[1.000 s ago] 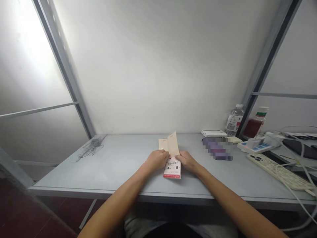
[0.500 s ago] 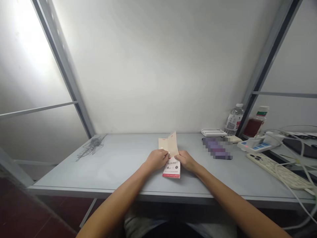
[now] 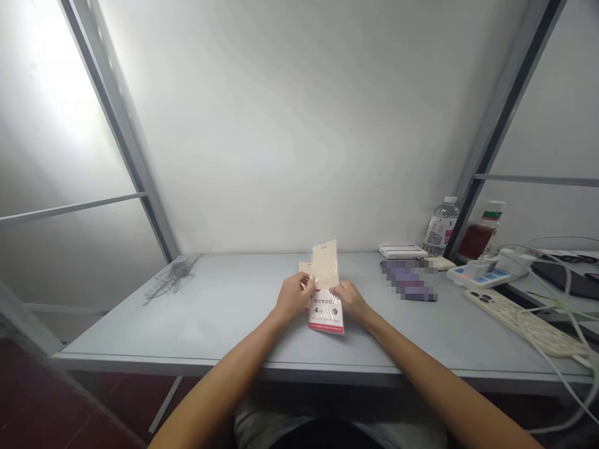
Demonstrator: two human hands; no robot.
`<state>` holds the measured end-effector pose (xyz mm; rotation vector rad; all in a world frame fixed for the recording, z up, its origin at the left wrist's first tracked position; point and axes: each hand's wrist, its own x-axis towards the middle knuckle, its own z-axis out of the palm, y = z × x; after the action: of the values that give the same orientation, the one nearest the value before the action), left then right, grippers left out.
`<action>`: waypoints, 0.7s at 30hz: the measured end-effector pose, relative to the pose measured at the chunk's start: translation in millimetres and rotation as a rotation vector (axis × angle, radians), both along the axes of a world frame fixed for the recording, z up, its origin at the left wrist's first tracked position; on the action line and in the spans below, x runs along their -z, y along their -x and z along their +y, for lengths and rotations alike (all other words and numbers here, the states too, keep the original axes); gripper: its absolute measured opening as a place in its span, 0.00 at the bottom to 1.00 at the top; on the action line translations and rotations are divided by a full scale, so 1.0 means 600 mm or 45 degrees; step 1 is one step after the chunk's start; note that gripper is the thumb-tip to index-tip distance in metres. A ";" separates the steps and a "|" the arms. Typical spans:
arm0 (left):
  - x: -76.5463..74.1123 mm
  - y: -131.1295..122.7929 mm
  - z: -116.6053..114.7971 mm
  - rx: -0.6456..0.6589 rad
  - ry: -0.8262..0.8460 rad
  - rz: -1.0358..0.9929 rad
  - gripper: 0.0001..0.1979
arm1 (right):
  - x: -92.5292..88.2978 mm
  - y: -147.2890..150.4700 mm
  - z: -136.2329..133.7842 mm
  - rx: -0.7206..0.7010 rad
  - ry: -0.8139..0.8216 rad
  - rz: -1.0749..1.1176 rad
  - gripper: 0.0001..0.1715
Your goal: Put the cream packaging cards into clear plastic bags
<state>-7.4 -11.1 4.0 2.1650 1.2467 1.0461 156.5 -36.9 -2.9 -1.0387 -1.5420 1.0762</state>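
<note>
A flat packet [image 3: 326, 316] with a white printed front and a red band along its lower edge is held over the table [image 3: 234, 299], slightly below and right of the frame's centre; whether the tabletop is touched by it cannot be told. Above the printed front, a cream panel [image 3: 325, 265] is raised, and shine from clear film is seen on both. A smaller piece of cream card [image 3: 304, 267] is partly shown behind, at the upper left of the panel. By the right hand [image 3: 350, 298], the packet's right edge is gripped where front and panel meet; the thumb is laid on the near face, and most of the other fingers are hidden. The left hand [image 3: 292, 296] is placed at the packet's left edge, with thumb and fingertips drawn close together; whether anything is pinched between them cannot be told. At the left of the frame, the tabletop is marked by a dark scribble [image 3: 171, 277]. At the right, a blurred-out purple item [image 3: 408, 282] is laid below a white device [image 3: 403, 252], and a clear bottle [image 3: 441, 227] is stood near the wall. Farther right, a jar [image 3: 480, 234] with dark red contents, a power strip [image 3: 480, 275], white cables [image 3: 580, 333] and a cream patterned item [image 3: 528, 321] are crowded together.
</note>
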 end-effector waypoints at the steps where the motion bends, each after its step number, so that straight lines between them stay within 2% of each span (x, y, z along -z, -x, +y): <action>1: -0.002 0.001 -0.001 -0.004 0.021 -0.068 0.14 | -0.002 0.001 0.002 0.015 0.023 0.065 0.11; 4: -0.008 0.004 -0.005 -0.005 0.023 -0.161 0.23 | -0.007 0.002 0.004 0.067 0.042 0.122 0.14; 7: -0.010 0.008 -0.004 -0.029 0.000 -0.175 0.26 | -0.011 0.003 0.001 0.093 0.020 0.062 0.18; 10: -0.009 0.011 0.000 -0.034 -0.019 -0.197 0.23 | -0.014 0.002 -0.003 0.064 0.013 0.049 0.20; 13: -0.007 0.012 0.008 -0.040 -0.049 -0.221 0.13 | -0.016 0.000 -0.003 0.028 0.000 0.056 0.22; 16: -0.005 0.012 0.014 0.021 0.062 -0.327 0.08 | -0.018 -0.003 -0.001 0.000 -0.010 0.080 0.23; 21: -0.008 0.010 0.013 0.222 0.292 -0.506 0.14 | -0.018 -0.006 -0.002 -0.010 -0.023 0.121 0.25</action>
<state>-13.5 -3.4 8.5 1.7498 0.9270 1.1284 159.9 -37.9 7.8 -0.9569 -1.4783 1.0996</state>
